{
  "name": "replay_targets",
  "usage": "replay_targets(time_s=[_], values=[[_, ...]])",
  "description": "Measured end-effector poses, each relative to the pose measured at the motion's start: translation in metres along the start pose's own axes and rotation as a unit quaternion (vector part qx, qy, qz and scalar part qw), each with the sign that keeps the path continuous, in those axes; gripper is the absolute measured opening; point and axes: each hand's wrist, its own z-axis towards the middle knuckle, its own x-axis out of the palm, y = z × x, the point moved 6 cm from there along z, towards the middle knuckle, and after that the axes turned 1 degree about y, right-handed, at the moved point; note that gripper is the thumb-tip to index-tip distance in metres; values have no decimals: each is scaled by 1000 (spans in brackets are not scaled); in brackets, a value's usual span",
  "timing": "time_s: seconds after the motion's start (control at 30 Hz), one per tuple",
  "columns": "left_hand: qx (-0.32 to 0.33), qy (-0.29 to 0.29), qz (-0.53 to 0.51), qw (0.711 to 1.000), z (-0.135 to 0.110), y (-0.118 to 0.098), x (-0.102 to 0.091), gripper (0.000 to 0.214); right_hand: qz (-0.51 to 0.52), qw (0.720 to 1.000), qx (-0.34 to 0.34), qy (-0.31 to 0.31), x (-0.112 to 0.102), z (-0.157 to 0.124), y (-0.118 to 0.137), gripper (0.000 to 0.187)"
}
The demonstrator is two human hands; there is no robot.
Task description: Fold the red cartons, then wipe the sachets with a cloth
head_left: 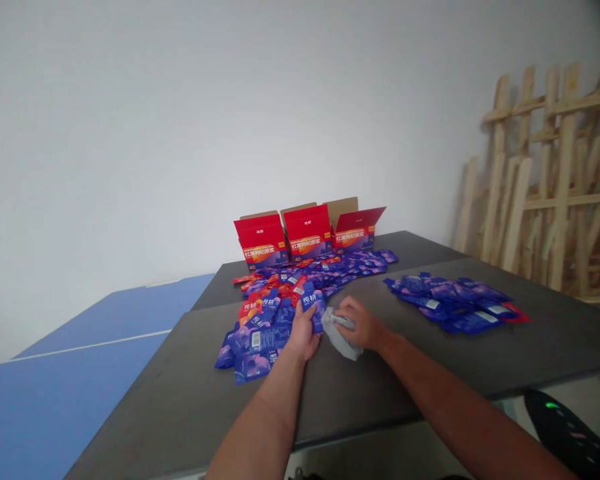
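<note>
1. Bare forearms reach in from the lower edge, over a dark bench.
2. Left hand: fingers gripping a blue pouch, raised beside the near part of a mixed heap of blue and red pouches.
3. Right hand: fingers closed on a bunched grey cloth, close by the pouch's right edge; contact cannot be told.
4. Second heap, mostly blue, well apart to the right. Three red boxes, flaps up, stand behind the mixed heap.
5. Risks, judged: pouch looks smooth, so a push from the cloth against a loose grip could make it slip. Hard squeezing might strain its seal. A sideways knock from the left wrist could set heaped pouches sliding.
</note>
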Motion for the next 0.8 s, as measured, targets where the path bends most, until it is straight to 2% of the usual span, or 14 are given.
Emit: replay_targets(time_s=[0.1,0.2,0.4,0.6,0.7,0.8], values=[[-8,54,8,998,-4,2,7,36,-18,996,-57,65,15,-2,12,18],[-26,87,23,996,-7,6,11,36,-49,995,-54,63,18,-2,7,18],[-59,127,88,986,-13,14,16,35,-63,997,33,-24,2,-1,-16,15],[-99,151,149,972,-17,19,16,35,-58,986,118,-103,-14,-1,-36,12],[-118,156,143,970,-18,20,15,35,-67,978,149,-126,-23,-1,-44,12],[-136,129,85,979,-15,18,12,34,-77,967,178,-166,-31,-3,-47,17]])
